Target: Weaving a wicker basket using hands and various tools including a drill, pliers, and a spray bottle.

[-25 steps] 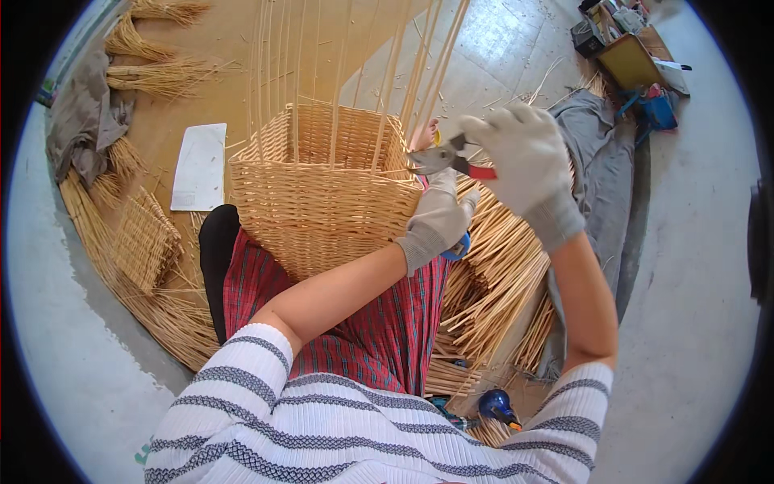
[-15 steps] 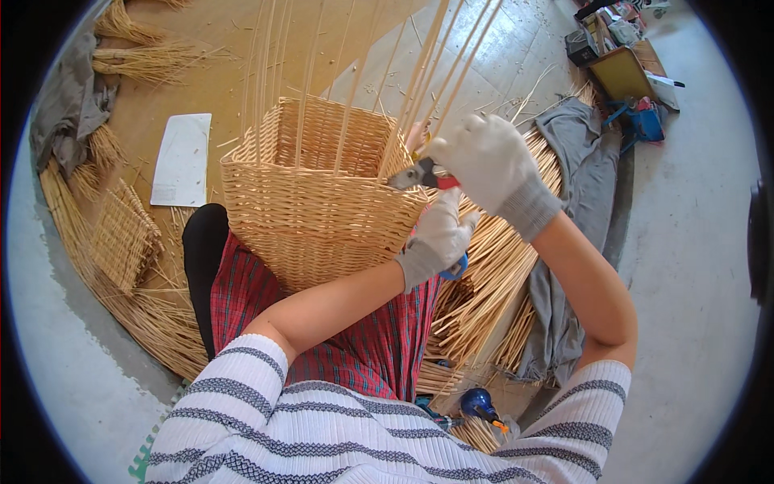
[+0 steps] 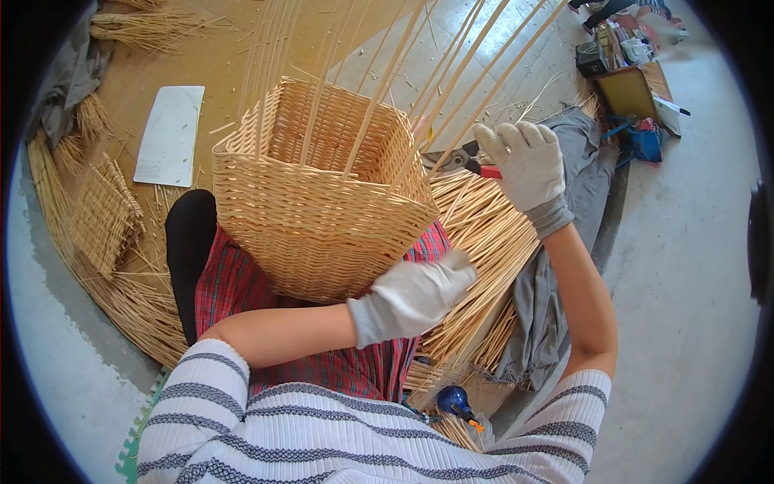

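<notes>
A square woven basket with tall upright canes rests on my red plaid lap. My right hand, in a pale knit glove, grips red-handled pruning shears at the basket's right, the metal head beside the canes. My gloved left hand is below the basket's lower right corner, nearest that wall; its fingers are blurred and I cannot make out whether they hold anything. A thick pile of loose canes lies to the right of the basket.
A white sheet, woven panel and straw bundles lie left. At right are grey cloth, a cluttered crate and a blue bag. A blue squeeze bottle is near me. Another person's legs show top right.
My left hand has dropped down from the basket's top corner. My right hand with the shears has moved slightly right. The basket sits a little further left in view.
</notes>
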`<state>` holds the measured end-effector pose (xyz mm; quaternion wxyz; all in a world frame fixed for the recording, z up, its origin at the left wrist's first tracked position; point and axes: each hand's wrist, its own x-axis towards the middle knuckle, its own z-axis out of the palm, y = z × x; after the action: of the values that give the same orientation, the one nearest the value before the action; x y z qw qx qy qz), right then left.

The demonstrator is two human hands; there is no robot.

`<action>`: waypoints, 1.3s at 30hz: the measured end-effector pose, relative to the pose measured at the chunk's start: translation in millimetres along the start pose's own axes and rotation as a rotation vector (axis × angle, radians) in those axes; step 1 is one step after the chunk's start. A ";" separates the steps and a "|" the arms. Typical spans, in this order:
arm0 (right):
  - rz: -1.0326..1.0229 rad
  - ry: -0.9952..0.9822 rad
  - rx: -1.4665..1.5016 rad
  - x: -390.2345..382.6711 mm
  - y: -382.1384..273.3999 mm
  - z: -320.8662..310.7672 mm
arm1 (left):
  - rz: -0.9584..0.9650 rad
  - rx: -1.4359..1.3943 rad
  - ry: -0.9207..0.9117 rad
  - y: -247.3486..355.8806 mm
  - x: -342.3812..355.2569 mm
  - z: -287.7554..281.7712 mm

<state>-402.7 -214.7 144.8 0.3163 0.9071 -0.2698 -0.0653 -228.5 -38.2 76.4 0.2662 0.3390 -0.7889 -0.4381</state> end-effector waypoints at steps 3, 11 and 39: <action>-0.095 0.114 0.031 -0.8 4.3 1.7 | -0.019 0.217 0.315 -9.5 -3.7 -29.2; -0.085 0.038 -0.025 -6.2 -1.9 11.3 | -0.223 0.512 0.278 -35.1 1.7 -29.7; 0.899 -0.447 0.487 -110.0 -43.2 92.0 | -0.212 0.318 0.398 -19.0 -1.4 -47.0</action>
<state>-503.0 -177.6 39.9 0.0296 0.7136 -0.6981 -0.0503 -188.2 -68.5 81.9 0.3120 0.5367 -0.7400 -0.2589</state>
